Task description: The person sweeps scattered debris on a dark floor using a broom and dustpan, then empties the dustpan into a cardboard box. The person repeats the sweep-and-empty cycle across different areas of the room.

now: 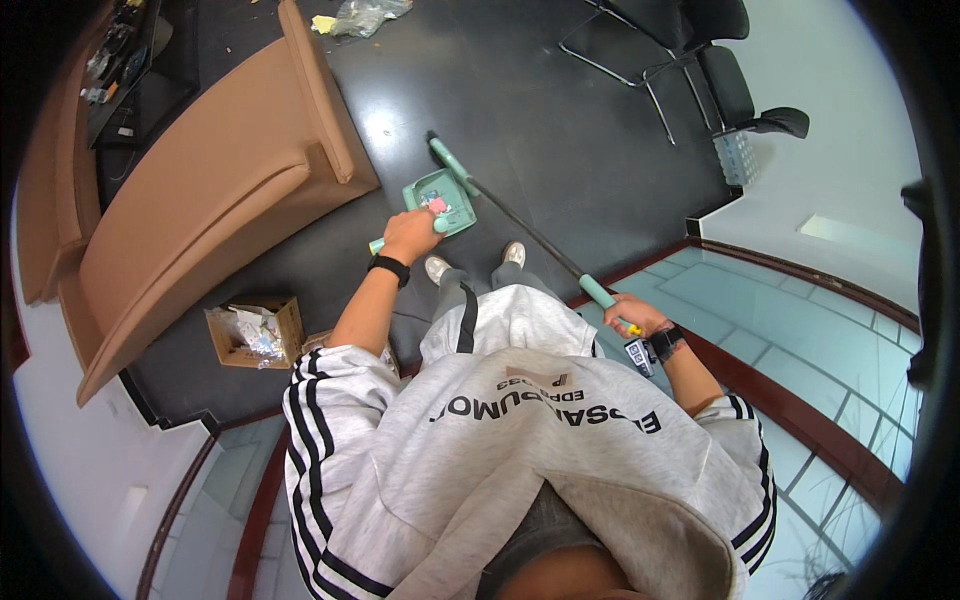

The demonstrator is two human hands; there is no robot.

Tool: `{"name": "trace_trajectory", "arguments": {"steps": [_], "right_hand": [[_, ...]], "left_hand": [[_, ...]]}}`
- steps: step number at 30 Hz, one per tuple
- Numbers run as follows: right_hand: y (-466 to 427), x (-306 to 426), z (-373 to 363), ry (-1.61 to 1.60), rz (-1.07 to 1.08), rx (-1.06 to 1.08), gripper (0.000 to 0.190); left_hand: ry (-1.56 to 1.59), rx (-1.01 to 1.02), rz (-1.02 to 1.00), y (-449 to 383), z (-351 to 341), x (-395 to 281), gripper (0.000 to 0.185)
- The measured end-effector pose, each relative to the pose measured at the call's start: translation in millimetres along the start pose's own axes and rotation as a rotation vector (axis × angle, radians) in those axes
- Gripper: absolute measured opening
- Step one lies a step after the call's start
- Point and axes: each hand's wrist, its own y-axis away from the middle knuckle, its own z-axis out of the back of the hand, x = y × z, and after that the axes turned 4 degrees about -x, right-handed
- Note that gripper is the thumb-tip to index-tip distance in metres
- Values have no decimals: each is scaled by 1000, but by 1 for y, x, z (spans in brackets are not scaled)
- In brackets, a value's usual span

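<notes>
My left hand [412, 234] is closed on the light green handle of a dustpan. The green dustpan [463, 217] is just beyond that hand, with pink and pale scraps in its tray. My right hand [636, 313] grips the green end of a long-handled broom [536, 231]. The broom's dark pole slants away to its green head [451, 161], which lies along the dustpan's far right edge. From this view I cannot tell whether the head touches the dustpan. A wristband is on each wrist.
A tan leather sofa [202, 150] stands at the left, and a cardboard box [289, 330] of wrappers and scraps is near it. Clear plastic [367, 16] lies on the dark floor at the top. Black chairs [727, 82] stand by the right wall. A raised dark red sill [780, 405] runs behind my right arm.
</notes>
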Motion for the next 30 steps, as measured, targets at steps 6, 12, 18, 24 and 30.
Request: {"name": "trace_trajectory", "arguments": {"steps": [6, 12, 18, 24, 30], "right_hand": [[-17, 32, 61, 159, 117, -131, 10], [-60, 82, 130, 192, 128, -111, 7], [-80, 92, 171, 367, 113, -30, 10], [-80, 71, 147, 434, -37, 216, 11], [-48, 70, 124, 342, -67, 283, 11]], "left_hand": [[109, -64, 121, 40, -6, -1, 40], [141, -132, 326, 44, -11, -55, 43], [112, -124, 386, 23, -9, -100, 43], [71, -117, 414, 8, -13, -113, 42], [86, -160, 389, 26, -22, -88, 42]]}}
